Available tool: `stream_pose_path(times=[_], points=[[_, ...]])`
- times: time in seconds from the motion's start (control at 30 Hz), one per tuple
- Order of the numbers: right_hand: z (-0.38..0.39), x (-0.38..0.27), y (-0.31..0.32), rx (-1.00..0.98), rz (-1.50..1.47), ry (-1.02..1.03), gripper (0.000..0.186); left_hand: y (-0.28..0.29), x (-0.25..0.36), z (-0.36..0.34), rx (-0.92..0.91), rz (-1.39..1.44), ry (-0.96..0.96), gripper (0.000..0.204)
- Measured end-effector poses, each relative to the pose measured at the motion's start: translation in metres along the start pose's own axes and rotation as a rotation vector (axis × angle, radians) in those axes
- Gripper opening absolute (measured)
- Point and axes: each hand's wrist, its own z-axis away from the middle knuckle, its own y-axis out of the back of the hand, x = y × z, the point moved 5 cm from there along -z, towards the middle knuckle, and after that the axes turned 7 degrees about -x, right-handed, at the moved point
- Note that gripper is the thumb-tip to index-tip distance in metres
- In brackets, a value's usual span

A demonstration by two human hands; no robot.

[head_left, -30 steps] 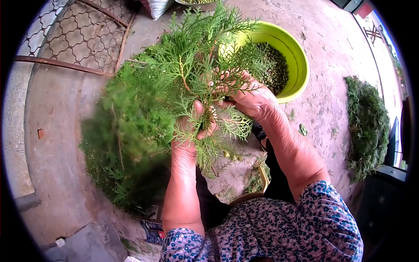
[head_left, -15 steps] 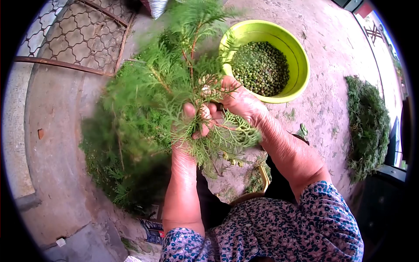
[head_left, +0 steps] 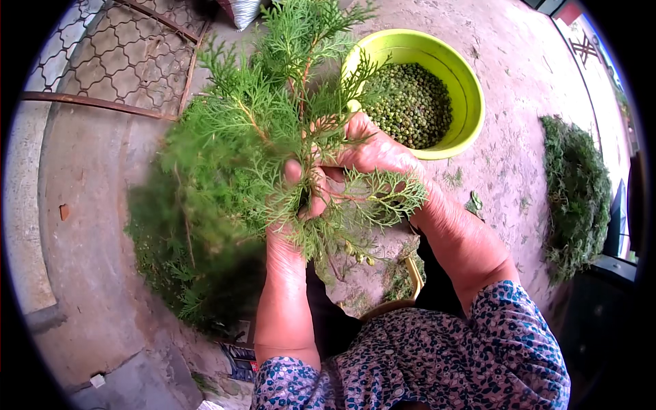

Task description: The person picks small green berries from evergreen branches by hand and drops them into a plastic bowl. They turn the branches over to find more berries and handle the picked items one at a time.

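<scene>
We are seeing two bare hands working over a floor [head_left: 512, 82], with a leafy green branch [head_left: 305, 72] filling the middle. The branch is reaching up past both hands to the far side, and its lower sprays are hanging on the near side, where small green cones [head_left: 360, 257] are showing. The left hand [head_left: 317, 192] is gripping the stems from below; its thumb and fingers [head_left: 316, 206] are curling closed around them. The right hand [head_left: 372, 149] is working just beyond, on the right, with bent fingers reaching left into the sprays; leaves are covering the tips, so we are not able to tell how far open they are or whether they are pinching anything.

Far right of the hands, a yellow-green tub [head_left: 471, 102] is standing on the floor, holding many small round green and brownish pieces [head_left: 413, 102]. To the left, a big green heap [head_left: 198, 198] is lying beside and partly behind the branch, blurring in places. Well apart on the right, a second pile [head_left: 576, 198] is lying. Far left, we are noting a metal grille [head_left: 130, 58]; nearest us, a patterned shirt [head_left: 424, 348] is showing.
</scene>
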Motion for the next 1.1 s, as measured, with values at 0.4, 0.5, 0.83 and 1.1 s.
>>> stream_pose_path(times=[0.4, 0.5, 0.83, 1.1], points=[[0.002, 0.014, 0.022, 0.356, -0.244, 0.18, 0.011, 0.016, 0.028, 0.012, 0.551, 0.125, -0.306, 0.041], [0.0, 0.013, 0.025, 0.337, -0.157, 0.133, 0.011, 0.022, 0.043, 0.022, 0.962, -0.064, -0.197, 0.035], [-0.003, 0.011, 0.007, 0.195, 0.436, -0.126, 0.015, 0.026, 0.034, 0.013, 0.701, -0.276, -0.05, 0.044], [-0.007, 0.012, 0.012, 0.232, 0.673, -0.165, 0.013, 0.013, 0.037, 0.007, 0.53, -0.324, -0.025, 0.053]])
